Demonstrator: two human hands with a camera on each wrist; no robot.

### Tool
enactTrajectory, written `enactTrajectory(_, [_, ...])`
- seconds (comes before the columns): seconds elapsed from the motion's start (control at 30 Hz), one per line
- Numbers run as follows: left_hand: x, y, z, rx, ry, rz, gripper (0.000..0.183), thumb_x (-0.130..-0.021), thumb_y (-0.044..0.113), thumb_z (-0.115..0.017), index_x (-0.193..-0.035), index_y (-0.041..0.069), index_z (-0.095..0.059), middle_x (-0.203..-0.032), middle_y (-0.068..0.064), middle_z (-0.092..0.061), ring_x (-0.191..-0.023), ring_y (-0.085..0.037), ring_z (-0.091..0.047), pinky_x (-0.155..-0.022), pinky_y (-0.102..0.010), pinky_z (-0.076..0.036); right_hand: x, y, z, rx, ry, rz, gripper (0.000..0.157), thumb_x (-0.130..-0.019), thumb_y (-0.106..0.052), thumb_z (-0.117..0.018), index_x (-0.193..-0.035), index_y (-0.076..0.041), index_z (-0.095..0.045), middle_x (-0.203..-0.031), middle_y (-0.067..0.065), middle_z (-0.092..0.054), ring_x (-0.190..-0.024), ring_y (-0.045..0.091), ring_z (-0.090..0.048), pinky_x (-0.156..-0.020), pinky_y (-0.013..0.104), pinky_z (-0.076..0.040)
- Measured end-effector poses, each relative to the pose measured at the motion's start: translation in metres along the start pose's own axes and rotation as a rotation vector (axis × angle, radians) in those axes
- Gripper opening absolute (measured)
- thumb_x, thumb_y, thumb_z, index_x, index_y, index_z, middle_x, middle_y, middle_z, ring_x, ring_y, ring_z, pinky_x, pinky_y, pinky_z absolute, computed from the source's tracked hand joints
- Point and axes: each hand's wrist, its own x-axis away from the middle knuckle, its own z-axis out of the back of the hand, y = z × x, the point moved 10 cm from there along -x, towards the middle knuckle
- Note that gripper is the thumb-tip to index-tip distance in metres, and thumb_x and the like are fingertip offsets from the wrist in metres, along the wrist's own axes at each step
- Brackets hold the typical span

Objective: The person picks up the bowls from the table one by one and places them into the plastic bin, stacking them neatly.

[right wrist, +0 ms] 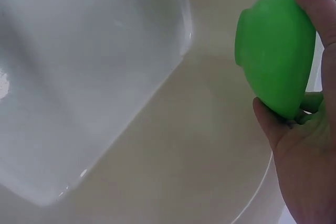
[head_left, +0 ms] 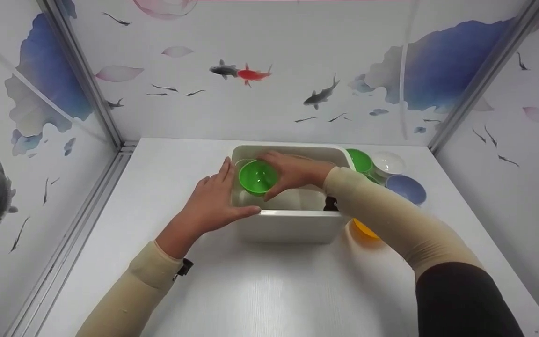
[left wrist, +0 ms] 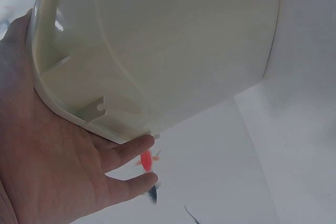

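Note:
My right hand (head_left: 293,171) grips a small green bowl (head_left: 256,178) by its rim over the white bin (head_left: 293,227). In the right wrist view the bowl (right wrist: 275,53) is tilted on its side, with thumb and fingers around its edge. My left hand (head_left: 211,203) lies at the bin's front left corner, fingers stretched along the left side and thumb along the front rim. The left wrist view shows straight fingers (left wrist: 126,156) at the bin's rim. Inside the bin sits a glossy white piece with rounded corners (right wrist: 94,77).
Right of the bin stand another green bowl (head_left: 359,161), a clear bowl (head_left: 388,164) and a blue bowl (head_left: 406,188). An orange item (head_left: 365,229) is partly hidden by my right sleeve. Fish-patterned panels (head_left: 269,112) enclose the white table (head_left: 274,290) at the back and sides.

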Motion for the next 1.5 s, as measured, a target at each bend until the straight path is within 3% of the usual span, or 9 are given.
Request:
enactTrajectory(0.2, [0.0, 0.002, 0.0, 0.002, -0.002, -0.004, 0.137, -0.088, 0.095, -0.057, -0.175, -0.003, -0.016, -0.183, -0.021, -0.011, -0.163, -0.04, -0.035, -0.126, -0.065, -0.034, -0.003, 0.003, -0.011, -0.001, -0.03, -0.007, 0.114, -0.076, -0.046, -0.102, -0.165, -0.005, -0.042, -0.154, 0.012, -0.048, -0.136, 0.025, -0.054, -0.118, 0.042, -0.046])
enactTrajectory(0.57, [0.0, 0.0, -0.001, 0.0, -0.012, 0.002, 0.135, -0.089, 0.093, -0.057, -0.175, -0.002, -0.016, -0.184, -0.02, -0.01, -0.164, -0.039, -0.033, -0.127, -0.065, -0.032, -0.011, 0.007, -0.018, 0.043, -0.056, -0.022, 0.112, -0.077, -0.045, -0.101, -0.164, -0.005, -0.044, -0.155, 0.014, -0.05, -0.136, 0.026, -0.055, -0.118, 0.041, -0.045])
enactTrajectory(0.83, [0.0, -0.001, 0.0, 0.011, -0.012, 0.005, 0.139, -0.086, 0.098, -0.053, -0.176, 0.0, -0.015, -0.184, -0.019, -0.011, -0.164, -0.039, -0.032, -0.127, -0.065, -0.032, -0.02, 0.002, -0.023, 0.179, -0.063, 0.03, 0.094, -0.079, -0.057, -0.096, -0.147, -0.002, -0.06, -0.138, 0.012, -0.065, -0.128, 0.026, -0.057, -0.115, 0.043, -0.046])
enactTrajectory(1.07, [0.002, -0.001, -0.001, 0.018, -0.021, 0.022, 0.138, -0.087, 0.097, -0.052, -0.176, 0.001, -0.013, -0.185, -0.017, -0.009, -0.165, -0.037, -0.03, -0.129, -0.063, -0.03, -0.023, 0.001, -0.029, 0.267, -0.107, -0.011, 0.097, -0.082, -0.06, -0.092, -0.149, 0.001, -0.057, -0.139, 0.015, -0.062, -0.131, 0.03, -0.054, -0.116, 0.044, -0.045])
enactTrajectory(1.33, [0.001, 0.0, -0.001, 0.02, -0.016, 0.0, 0.142, -0.084, 0.1, -0.051, -0.175, -0.002, -0.014, -0.184, -0.019, -0.008, -0.166, -0.037, -0.029, -0.128, -0.064, -0.031, -0.022, 0.008, -0.042, 0.242, -0.209, -0.039, 0.1, -0.087, -0.054, -0.092, -0.158, 0.001, -0.048, -0.15, 0.017, -0.054, -0.134, 0.03, -0.051, -0.118, 0.044, -0.045])
enactTrajectory(1.5, [0.001, 0.0, -0.001, 0.018, -0.015, 0.004, 0.141, -0.085, 0.098, -0.054, -0.175, -0.002, -0.014, -0.184, -0.019, -0.009, -0.165, -0.038, -0.029, -0.128, -0.064, -0.031, -0.023, 0.006, -0.046, 0.267, -0.23, -0.016, 0.098, -0.086, -0.045, -0.093, -0.156, 0.004, -0.047, -0.145, 0.02, -0.054, -0.127, 0.03, -0.055, -0.113, 0.043, -0.048])
